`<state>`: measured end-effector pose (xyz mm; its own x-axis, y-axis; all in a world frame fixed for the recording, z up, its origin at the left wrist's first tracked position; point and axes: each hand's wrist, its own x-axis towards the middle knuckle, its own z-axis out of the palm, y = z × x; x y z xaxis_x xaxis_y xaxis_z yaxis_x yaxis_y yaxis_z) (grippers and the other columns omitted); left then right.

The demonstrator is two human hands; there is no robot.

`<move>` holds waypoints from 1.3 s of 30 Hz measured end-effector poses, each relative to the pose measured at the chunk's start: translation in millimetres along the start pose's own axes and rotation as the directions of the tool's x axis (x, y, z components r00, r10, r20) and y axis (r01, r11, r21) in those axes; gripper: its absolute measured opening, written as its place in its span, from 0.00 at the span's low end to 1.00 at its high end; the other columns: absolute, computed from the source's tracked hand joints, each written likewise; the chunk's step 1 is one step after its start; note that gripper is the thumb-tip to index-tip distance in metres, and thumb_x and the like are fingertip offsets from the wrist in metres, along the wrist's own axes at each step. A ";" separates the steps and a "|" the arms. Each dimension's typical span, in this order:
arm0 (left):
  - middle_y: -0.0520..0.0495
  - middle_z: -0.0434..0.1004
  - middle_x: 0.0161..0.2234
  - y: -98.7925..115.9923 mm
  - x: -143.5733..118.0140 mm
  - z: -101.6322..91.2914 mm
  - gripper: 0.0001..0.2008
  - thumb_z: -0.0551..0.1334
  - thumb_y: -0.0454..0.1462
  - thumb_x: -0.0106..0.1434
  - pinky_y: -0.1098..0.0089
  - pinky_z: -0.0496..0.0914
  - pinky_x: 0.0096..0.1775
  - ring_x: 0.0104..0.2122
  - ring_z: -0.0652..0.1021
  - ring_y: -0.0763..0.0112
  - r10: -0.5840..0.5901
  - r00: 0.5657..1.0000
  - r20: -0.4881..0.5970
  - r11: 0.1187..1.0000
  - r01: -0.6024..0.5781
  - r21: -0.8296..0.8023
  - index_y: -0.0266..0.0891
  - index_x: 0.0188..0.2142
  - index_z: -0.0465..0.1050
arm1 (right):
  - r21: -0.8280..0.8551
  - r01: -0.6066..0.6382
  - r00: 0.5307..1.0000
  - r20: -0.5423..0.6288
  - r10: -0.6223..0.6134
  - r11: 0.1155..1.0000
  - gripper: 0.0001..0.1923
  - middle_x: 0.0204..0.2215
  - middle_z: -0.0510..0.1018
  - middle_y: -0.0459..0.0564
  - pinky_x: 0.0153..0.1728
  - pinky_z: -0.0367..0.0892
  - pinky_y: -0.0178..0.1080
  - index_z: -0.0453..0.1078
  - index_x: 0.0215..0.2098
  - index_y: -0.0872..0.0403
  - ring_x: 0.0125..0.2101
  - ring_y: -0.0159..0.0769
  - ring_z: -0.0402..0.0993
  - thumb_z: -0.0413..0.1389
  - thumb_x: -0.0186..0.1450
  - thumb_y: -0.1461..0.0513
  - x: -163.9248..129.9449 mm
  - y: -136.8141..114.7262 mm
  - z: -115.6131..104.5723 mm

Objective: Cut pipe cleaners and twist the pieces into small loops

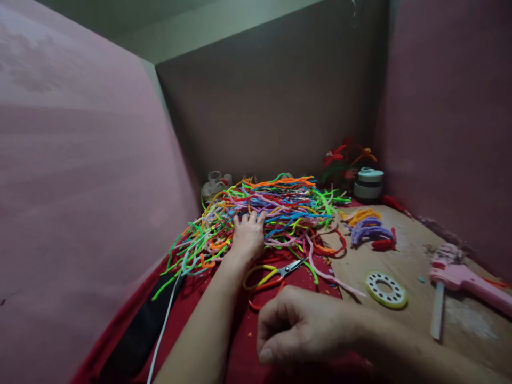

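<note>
A large heap of pipe cleaners [286,200] in many colours lies in front of me. My left hand [248,234] reaches into its near side, palm down, with the fingers apart and the fingertips among the strands. Closer to me, my right hand [298,325] hovers over the red cloth with its fingers curled in, and I see nothing in it. Scissors [276,274] with yellow and orange-red handles lie between the two hands, blades partly apart and pointing right. A pale pink pipe cleaner [326,274] trails off the heap onto the board.
On the wooden board [404,330] at right lie a tape roll [386,289], a pink glue gun [460,274] and bent purple pipe cleaners [368,230]. Behind stand a teal-lidded container [368,184] and red flowers [335,154]. A white cable [164,322] crosses a black object [134,341] at left.
</note>
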<state>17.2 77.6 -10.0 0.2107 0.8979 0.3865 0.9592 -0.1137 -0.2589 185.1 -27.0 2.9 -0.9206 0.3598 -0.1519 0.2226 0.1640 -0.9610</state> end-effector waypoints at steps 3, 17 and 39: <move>0.39 0.68 0.52 0.8 -1.0 -2.6 0.25 0.49 0.34 0.62 0.49 0.56 0.52 0.48 0.69 0.54 0.004 1.000 0.027 1.000 -0.004 -0.015 0.39 0.59 0.59 | -0.237 0.042 0.985 -0.152 -0.079 0.971 0.08 0.21 0.67 0.42 0.22 0.56 0.28 0.71 0.30 0.58 0.21 0.24 0.59 0.53 0.58 0.61 -1.9 -27.0 -15.4; 0.39 0.72 0.48 0.7 -6.1 -11.6 0.19 0.52 0.35 0.61 0.48 0.58 0.50 0.44 0.71 0.54 0.017 1.000 -0.004 0.998 -0.018 -0.068 0.37 0.50 0.69 | -0.565 -0.476 0.455 -0.814 -0.360 0.674 0.29 0.46 0.73 0.60 0.47 0.60 0.43 0.65 0.55 0.62 0.46 0.47 0.66 0.51 0.53 0.70 109.4 7.0 -169.8; 0.39 0.67 0.47 -9.7 4.4 0.1 0.12 0.52 0.35 0.62 0.61 0.65 0.47 0.45 0.68 0.59 -0.090 0.991 -0.095 0.987 0.076 -0.144 0.37 0.43 0.70 | -0.568 -0.425 0.372 -0.819 -0.436 0.705 0.16 0.37 0.70 0.54 0.46 0.60 0.39 0.72 0.38 0.56 0.41 0.40 0.63 0.50 0.54 0.70 102.9 41.7 -145.7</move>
<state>8.8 82.7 -5.9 0.1401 0.8601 0.4905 0.9896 -0.1052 -0.0981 146.4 150.7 -19.1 -0.1771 0.8148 0.5520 0.7303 0.4848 -0.4813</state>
